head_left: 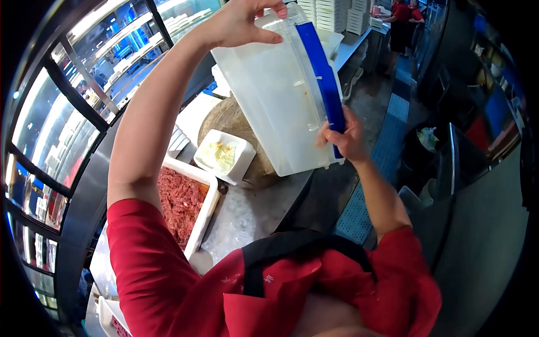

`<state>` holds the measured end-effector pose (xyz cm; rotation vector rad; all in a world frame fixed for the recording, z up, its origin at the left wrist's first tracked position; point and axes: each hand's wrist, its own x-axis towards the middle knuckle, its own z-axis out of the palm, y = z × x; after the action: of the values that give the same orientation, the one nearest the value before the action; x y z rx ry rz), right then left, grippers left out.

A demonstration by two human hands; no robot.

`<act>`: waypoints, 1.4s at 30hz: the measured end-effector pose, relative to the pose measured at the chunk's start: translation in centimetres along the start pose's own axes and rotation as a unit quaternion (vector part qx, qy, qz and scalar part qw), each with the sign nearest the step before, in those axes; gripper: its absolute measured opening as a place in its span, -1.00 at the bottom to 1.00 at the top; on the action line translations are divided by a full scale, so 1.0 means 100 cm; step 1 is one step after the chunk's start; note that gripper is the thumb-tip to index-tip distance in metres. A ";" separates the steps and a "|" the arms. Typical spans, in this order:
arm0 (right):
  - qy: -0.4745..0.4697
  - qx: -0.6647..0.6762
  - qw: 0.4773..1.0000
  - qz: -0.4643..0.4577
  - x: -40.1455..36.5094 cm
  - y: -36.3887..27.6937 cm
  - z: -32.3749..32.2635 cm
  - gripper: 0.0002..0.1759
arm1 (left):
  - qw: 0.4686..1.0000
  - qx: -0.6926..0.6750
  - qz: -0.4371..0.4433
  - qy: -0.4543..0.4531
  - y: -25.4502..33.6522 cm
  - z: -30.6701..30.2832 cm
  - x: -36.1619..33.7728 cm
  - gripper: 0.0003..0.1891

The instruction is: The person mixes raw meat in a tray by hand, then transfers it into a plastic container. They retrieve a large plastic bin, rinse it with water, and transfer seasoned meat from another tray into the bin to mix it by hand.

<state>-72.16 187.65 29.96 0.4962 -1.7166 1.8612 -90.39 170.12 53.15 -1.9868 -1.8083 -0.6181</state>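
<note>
A large translucent plastic storage box (269, 101) with a blue clip-on edge strip (323, 78) is held up and tilted in front of me. My left hand (244, 23) grips its far top corner, thumb and fingers apart around the rim. Lower on the right, my right hand (347, 137) is closed around the near end of the blue strip. Behind the box is a round wooden chopping block (216, 119), partly covered. A white square tub (224, 154) with pale yellowish contents rests at the block's edge. I cannot see inside the box.
A white tray (210, 208) of red minced meat (178, 196) lies on the metal counter (238, 216) beneath my left arm. White containers (325, 14) are stacked at the back. Glass display windows line the left. Two people in red (400, 12) stand far off, beside the blue floor mat (396, 112).
</note>
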 end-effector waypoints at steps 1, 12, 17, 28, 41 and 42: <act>-0.015 -0.055 0.998 -0.014 0.000 0.003 -0.011 -0.69 | 1.000 -0.002 -0.022 -0.015 0.000 0.002 0.005 -0.49; 0.085 -0.259 0.960 0.071 0.141 -0.117 -0.008 -0.74 | 0.999 0.031 0.008 -0.022 0.026 0.033 0.025 -0.38; 0.068 -0.463 0.883 0.028 0.151 -0.110 -0.005 -0.62 | 1.000 0.022 0.003 0.006 0.020 0.038 0.024 -0.41; 0.213 -0.535 0.816 -0.049 0.161 -0.088 0.000 -0.59 | 0.996 0.004 0.042 -0.076 0.024 0.028 0.045 -0.43; 0.177 -0.514 0.835 -0.088 0.137 -0.101 -0.009 -0.61 | 0.989 -0.006 0.128 -0.071 0.037 0.033 0.037 -0.46; 0.170 -0.519 0.833 -0.089 0.135 -0.100 -0.011 -0.63 | 0.989 0.008 0.129 -0.066 0.044 0.032 0.035 -0.53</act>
<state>-76.32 190.99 45.89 -0.1230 -2.0070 0.6098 -85.56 174.35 52.48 -2.2482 -1.5817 -0.3981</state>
